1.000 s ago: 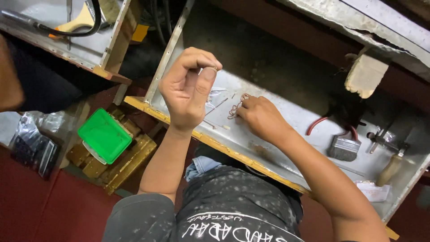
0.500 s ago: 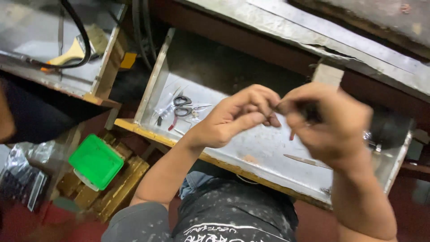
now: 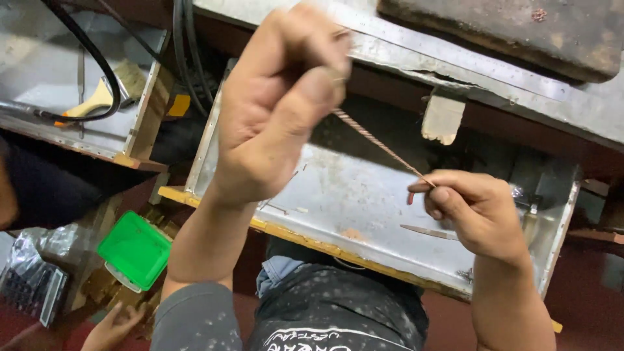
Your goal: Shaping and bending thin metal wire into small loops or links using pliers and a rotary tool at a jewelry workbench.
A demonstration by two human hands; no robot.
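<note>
My left hand (image 3: 276, 104) is raised high and close to the camera, pinching one end of a thin twisted pinkish chain (image 3: 380, 146) between thumb and finger. My right hand (image 3: 478, 214) is lower and to the right, pinching the chain's other end. The chain runs taut on a slant between the two hands, above an open metal drawer (image 3: 351, 195).
A flat metal blade (image 3: 429, 231) lies in the drawer near my right hand. A second drawer at the left holds a paintbrush (image 3: 104, 94) and a black cable (image 3: 97, 62). A green-lidded box (image 3: 133, 250) sits on the floor, with another person's hand (image 3: 114, 325) near it.
My hands have moved apart: the left rose toward the camera and the right dropped, stretching the chain taut. A second ago the right hand was picking at the chain in the drawer.
</note>
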